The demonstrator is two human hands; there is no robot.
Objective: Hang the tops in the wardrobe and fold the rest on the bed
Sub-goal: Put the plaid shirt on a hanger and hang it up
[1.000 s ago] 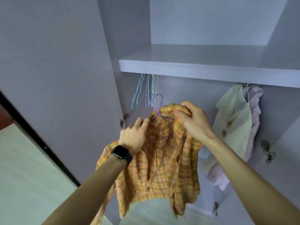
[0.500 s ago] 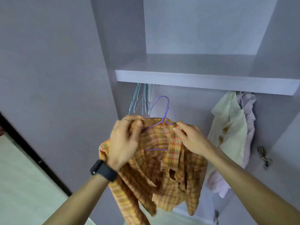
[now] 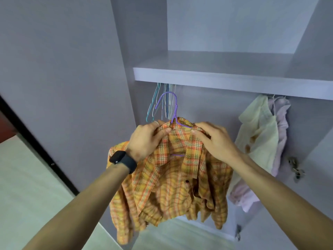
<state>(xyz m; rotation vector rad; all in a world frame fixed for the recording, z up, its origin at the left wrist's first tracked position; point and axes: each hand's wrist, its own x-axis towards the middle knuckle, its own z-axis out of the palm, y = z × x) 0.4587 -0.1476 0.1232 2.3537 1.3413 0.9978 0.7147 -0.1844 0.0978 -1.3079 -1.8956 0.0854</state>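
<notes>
An orange plaid shirt point(image 3: 173, 183) hangs on a purple wire hanger point(image 3: 168, 103) in front of the open wardrobe. My left hand point(image 3: 146, 139) grips the shirt's left shoulder near the collar. My right hand point(image 3: 214, 139) pinches the collar on the right side. The hanger's hook rises above the collar, free of the rail. Its lower bar shows through the neck opening. The shirt's sleeves and hem dangle loose below my hands.
Several empty wire hangers point(image 3: 162, 101) hang under the wardrobe shelf point(image 3: 225, 80) at the left. A cream top point(image 3: 259, 134) and a pink top point(image 3: 281, 127) hang at the right. The open wardrobe door point(image 3: 63, 78) stands to my left.
The shirt has been pulled over the hanger and now sits squarer on it. Both hands have shifted up to the collar and shoulders, and the hook stands higher.
</notes>
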